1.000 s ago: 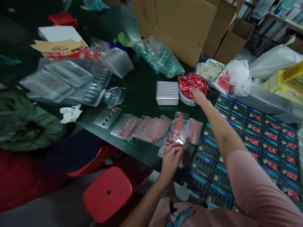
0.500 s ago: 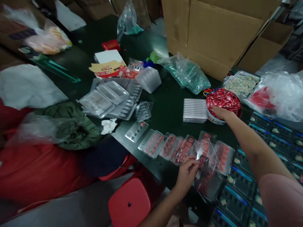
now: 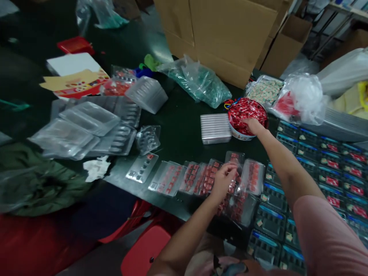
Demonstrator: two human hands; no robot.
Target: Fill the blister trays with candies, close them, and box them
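Observation:
My left hand (image 3: 224, 178) is over the clear plastic blister packs of red pieces (image 3: 211, 177) at the table's near edge. Its fingers are bent together in a pinch; whatever lies between them is too small to make out. My right hand (image 3: 253, 125) reaches into a round tub (image 3: 242, 135) heaped with small shiny red packets (image 3: 247, 109). Its fingertips are sunk among the packets and hidden. Left of the tub, touching or nearly touching it, is a neat stack of clear plastic trays (image 3: 215, 129).
Rows of dark trays with blue strips (image 3: 271, 214) cover the right side, some holding red packets. Loose clear plastic shells (image 3: 83, 122) are piled at left. A large cardboard box (image 3: 221, 38) and a bag of green items (image 3: 201, 84) stand behind. Below is a red stool (image 3: 146, 249).
The view has swung right, so things appear further left. My left hand has moved slightly up and away over the packs. My right hand stays in the tub.

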